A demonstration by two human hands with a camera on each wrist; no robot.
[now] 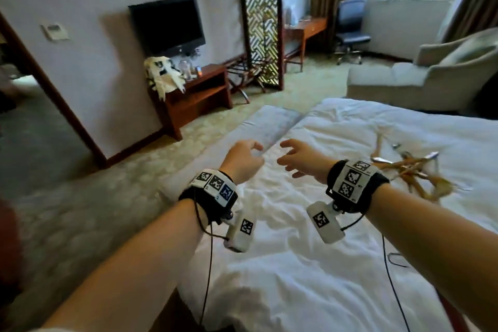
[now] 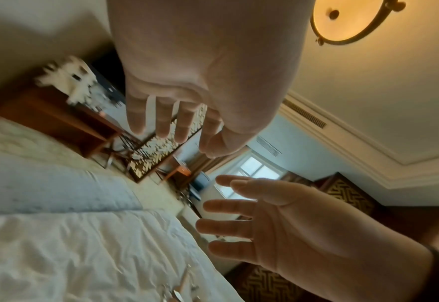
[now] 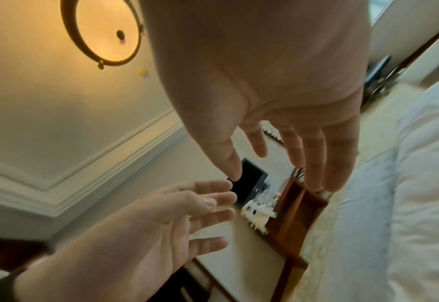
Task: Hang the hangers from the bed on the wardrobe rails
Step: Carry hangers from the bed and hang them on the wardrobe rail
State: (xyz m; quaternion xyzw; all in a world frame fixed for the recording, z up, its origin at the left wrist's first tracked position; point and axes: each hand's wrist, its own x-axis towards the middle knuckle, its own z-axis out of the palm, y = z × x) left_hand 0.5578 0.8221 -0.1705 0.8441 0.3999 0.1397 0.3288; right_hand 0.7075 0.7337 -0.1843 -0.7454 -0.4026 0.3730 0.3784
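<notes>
A TV (image 1: 167, 25) is hanging on the wall at the left. The left hand (image 1: 244, 160) is hovering over the bed (image 1: 310, 264), fingers spread and holding nothing. Just beside it, the right hand (image 1: 301, 160) is hovering likewise, fingers loose and empty. The hangers (image 1: 409, 170) are lying in a heap on the bed, right of both hands.

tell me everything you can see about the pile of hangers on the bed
The hangers lie in a loose, tangled heap on the white bed, to the right of the right hand. They look like light tan wood with silvery metal hooks and clips, arms crossing at odd angles. Motion blur hides how many there are. They lie flat on the rumpled cover, and neither hand touches them; the left hand is farther away. The left wrist view catches only a blurred edge of them.
</notes>
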